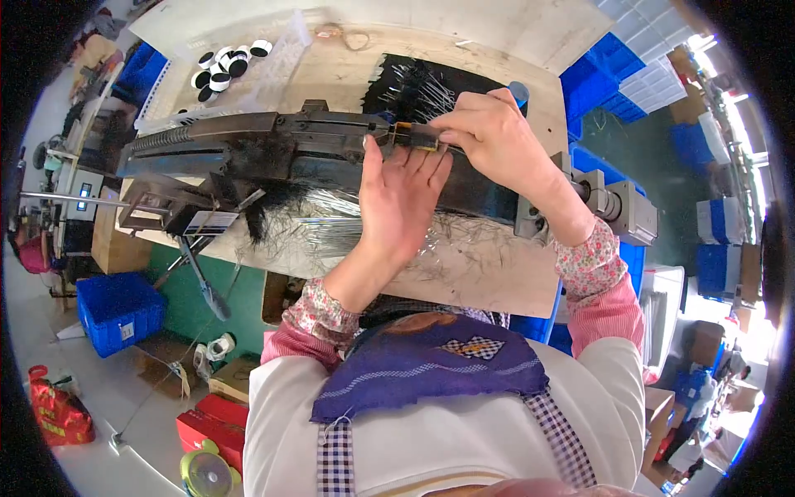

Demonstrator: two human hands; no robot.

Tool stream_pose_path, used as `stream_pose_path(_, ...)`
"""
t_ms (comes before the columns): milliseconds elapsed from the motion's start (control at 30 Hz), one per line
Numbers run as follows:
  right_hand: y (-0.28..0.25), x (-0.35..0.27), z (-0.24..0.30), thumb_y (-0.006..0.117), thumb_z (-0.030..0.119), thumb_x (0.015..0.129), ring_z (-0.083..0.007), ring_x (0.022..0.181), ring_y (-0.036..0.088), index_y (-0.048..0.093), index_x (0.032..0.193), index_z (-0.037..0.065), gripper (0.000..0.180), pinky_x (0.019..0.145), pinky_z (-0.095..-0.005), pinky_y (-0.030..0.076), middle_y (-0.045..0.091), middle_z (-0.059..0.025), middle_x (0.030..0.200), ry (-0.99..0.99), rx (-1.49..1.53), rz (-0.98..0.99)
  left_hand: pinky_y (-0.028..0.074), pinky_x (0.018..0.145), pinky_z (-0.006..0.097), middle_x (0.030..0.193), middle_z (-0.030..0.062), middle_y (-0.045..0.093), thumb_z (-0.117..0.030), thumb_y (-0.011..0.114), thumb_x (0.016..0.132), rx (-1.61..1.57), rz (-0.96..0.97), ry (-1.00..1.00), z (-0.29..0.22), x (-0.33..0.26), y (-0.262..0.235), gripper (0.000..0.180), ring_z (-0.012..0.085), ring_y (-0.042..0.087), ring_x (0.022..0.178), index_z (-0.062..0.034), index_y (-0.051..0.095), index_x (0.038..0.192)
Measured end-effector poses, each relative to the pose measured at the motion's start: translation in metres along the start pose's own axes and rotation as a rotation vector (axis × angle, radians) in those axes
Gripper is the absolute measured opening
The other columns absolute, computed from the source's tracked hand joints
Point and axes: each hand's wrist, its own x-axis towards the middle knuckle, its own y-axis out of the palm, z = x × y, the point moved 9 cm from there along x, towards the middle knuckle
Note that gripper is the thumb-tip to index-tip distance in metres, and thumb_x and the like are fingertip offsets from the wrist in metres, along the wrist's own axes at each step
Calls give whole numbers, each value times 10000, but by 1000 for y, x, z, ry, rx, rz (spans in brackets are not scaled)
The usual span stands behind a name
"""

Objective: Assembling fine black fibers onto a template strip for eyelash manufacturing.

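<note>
A: What are the hands doing?

B: Both are working at the long dark machine lying across the workbench, toward its right half. The left hand is reaching up from the near edge, palm flat against the machine's front face, fingers spread and pointing away from the body. It isn't closing on anything, just pressing or bracing.

A: And the right?

B: The right hand is coming in from the right end, fingers curling down over a small yellowish clip on top of the machine. Fingertips are pinching at or right beside it. I can't tell whether the clip is fully gripped or only touched.

A: Where's the clip relative to each hand?

B: It's sitting on the machine's top rail, just above the left fingertips and just left of the right fingertips. Its long axis is running along the rail, left to right. The right hand is nearer and is on it from above.

A: Anything else around?

B: A tray of thin black bristles is lying behind the machine toward the far edge. Loose clear strands are hanging in front near the left wrist. Black-and-white rolls are sitting at the far left corner. A motor is capping the machine's right end. Blue crates are standing on the floor at left.
</note>
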Motion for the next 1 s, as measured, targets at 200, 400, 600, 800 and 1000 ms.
stream_pose_path(200, 1, -2, 45, 645, 134, 750, -205, 747, 590, 685, 852, 146, 110, 785, -363, 403, 568, -24, 742, -161, -143, -121, 299, 1071, 364, 1275, 116, 479, -585, 328, 943, 33, 90, -67, 3, -1, 2, 663, 226, 430, 1226, 9, 431, 1220)
stream_pose_path(400, 4, 9, -1, 628, 131, 783, -220, 778, 593, 683, 891, 132, 121, 802, -360, 406, 573, -29, 768, 7, 3, -60, 269, 1103, 418, 1260, 173, 482, -564, 304, 950, -10, 80, 16, -8, -5, 3, 684, 296, 423, 1225, 73, 459, 1145)
stream_pose_path(600, -17, 10, -8, 577, 118, 830, -323, 759, 623, 644, 910, 78, 112, 669, -399, 498, 621, -116, 820, 76, 237, -144, 243, 1112, 437, 1187, 162, 516, -569, 296, 949, -141, 293, -38, -5, 0, -10, 658, 304, 434, 1204, 53, 478, 1065)
stream_pose_path(800, 11, -1, 28, 599, 119, 731, -336, 655, 657, 536, 805, -1, 154, 523, -422, 508, 631, -175, 674, 41, -218, 87, 270, 1064, 417, 1051, 97, 523, -559, 314, 953, 0, 112, -20, -8, -4, -7, 540, 259, 467, 1099, -56, 485, 856)
stream_pose_path(1000, 18, 0, 39, 575, 72, 744, -327, 605, 632, 519, 856, -17, 154, 493, -392, 482, 593, -151, 624, -16, -238, 96, 287, 1049, 370, 1127, 103, 568, -530, 343, 959, 176, -76, -50, -9, -4, 1, 528, 253, 463, 1160, -44, 547, 995)
